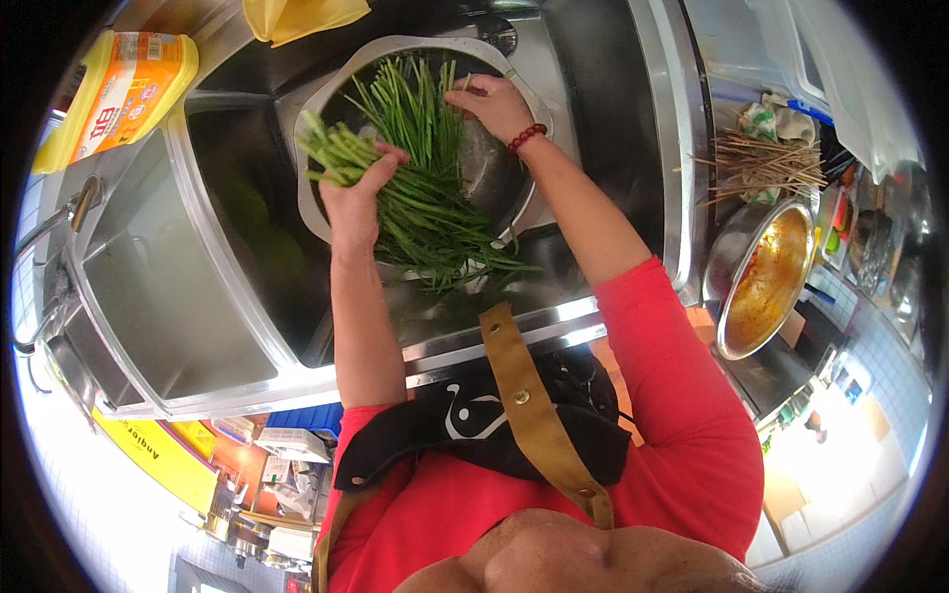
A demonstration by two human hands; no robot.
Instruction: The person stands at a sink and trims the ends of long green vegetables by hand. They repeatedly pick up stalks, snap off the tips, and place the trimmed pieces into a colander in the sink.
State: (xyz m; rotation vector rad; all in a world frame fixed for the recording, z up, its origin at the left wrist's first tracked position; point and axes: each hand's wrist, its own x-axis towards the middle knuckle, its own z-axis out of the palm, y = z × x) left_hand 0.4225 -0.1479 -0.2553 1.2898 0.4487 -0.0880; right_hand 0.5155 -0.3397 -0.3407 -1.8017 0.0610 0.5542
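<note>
My left hand (354, 194) grips a thick bunch of long green leafy vegetable stalks (426, 211). Their pale cut ends stick out past the thumb to the upper left, and the dark leaves hang down to the right. A second cluster of thin green stalks (411, 104) lies in a wide metal basin (315, 211) inside the sink. At the right edge of that cluster, my right hand (495, 107) pinches a stalk or two between thumb and fingers. A red bead bracelet circles the right wrist. Bunch and hands cover much of the basin.
The basin stands in a stainless steel sink (615, 148); a second sink compartment (170, 267) holds cloudy water. A yellow-and-orange plastic container (126, 96) sits at the upper left. To the right are thin wooden skewers (771, 167) and a metal bowl (715, 274) with orange-stained insides.
</note>
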